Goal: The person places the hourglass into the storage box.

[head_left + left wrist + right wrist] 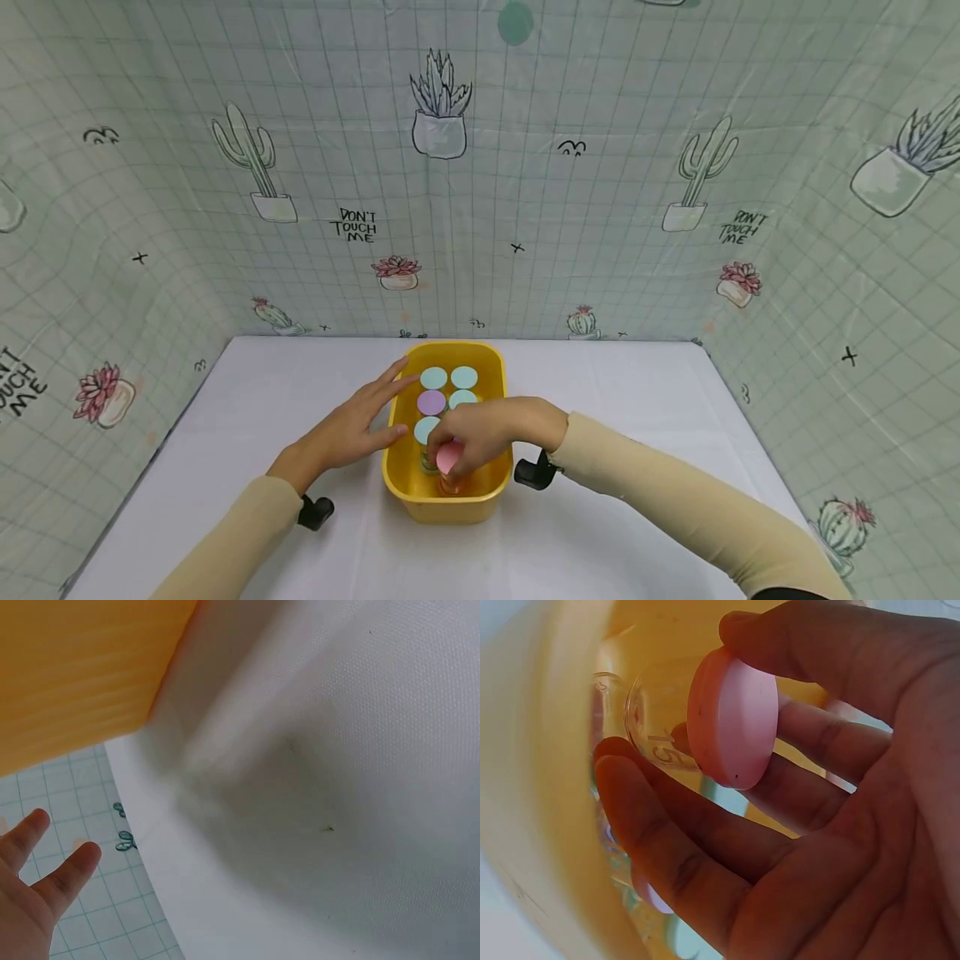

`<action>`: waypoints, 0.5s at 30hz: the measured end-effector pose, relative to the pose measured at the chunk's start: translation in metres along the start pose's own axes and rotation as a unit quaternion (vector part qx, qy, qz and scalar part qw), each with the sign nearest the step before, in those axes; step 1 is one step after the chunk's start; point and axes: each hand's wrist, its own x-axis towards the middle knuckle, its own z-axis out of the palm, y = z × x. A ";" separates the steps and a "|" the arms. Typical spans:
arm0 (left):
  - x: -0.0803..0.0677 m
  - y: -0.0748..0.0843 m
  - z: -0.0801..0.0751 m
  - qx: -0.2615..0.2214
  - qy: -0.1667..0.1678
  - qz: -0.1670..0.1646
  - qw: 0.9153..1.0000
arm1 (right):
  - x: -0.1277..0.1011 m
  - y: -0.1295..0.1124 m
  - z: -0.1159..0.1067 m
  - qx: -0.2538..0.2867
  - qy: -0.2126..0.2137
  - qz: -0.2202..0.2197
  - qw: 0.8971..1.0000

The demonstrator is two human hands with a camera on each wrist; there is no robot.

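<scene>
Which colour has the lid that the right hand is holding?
Pink lid, clearest in the right wrist view.

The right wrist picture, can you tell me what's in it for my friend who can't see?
A right hand pinches the pink lid of a clear jar inside a yellow bin. The thumb is on top of the lid and the fingers curl below it.
</scene>
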 end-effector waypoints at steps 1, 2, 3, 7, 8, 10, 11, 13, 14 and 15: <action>-0.001 0.000 0.001 -0.001 0.000 0.000 1.000 | 0.001 0.000 0.002 0.000 -0.003 0.001 1.000; -0.001 0.000 0.001 -0.003 -0.001 0.000 1.000 | 0.002 0.000 0.003 -0.002 -0.007 0.002 1.000; -0.002 0.000 0.002 -0.003 -0.001 0.001 1.000 | 0.003 0.000 0.004 -0.002 -0.010 0.003 1.000; -0.002 0.000 0.003 -0.001 0.001 0.004 1.000 | 0.005 0.000 0.007 -0.013 -0.016 0.010 1.000; -0.002 0.000 0.002 0.000 0.002 0.006 1.000 | 0.005 0.000 0.007 -0.015 -0.017 0.013 1.000; -0.001 0.000 0.002 0.002 0.004 0.009 1.000 | 0.006 -0.001 0.007 -0.018 -0.019 0.020 0.999; -0.001 0.000 0.002 0.003 0.005 0.010 1.000 | 0.006 -0.001 0.007 -0.020 -0.020 0.023 0.999; 0.000 0.000 0.001 0.003 0.006 0.012 1.000 | 0.006 -0.002 0.006 -0.024 -0.020 0.028 0.999; 0.000 0.000 0.001 0.005 0.007 0.013 1.000 | 0.007 -0.002 0.006 -0.026 -0.020 0.030 0.999; 0.001 -0.001 0.001 0.006 0.007 0.014 1.000 | 0.007 -0.002 0.006 -0.028 -0.020 0.032 0.999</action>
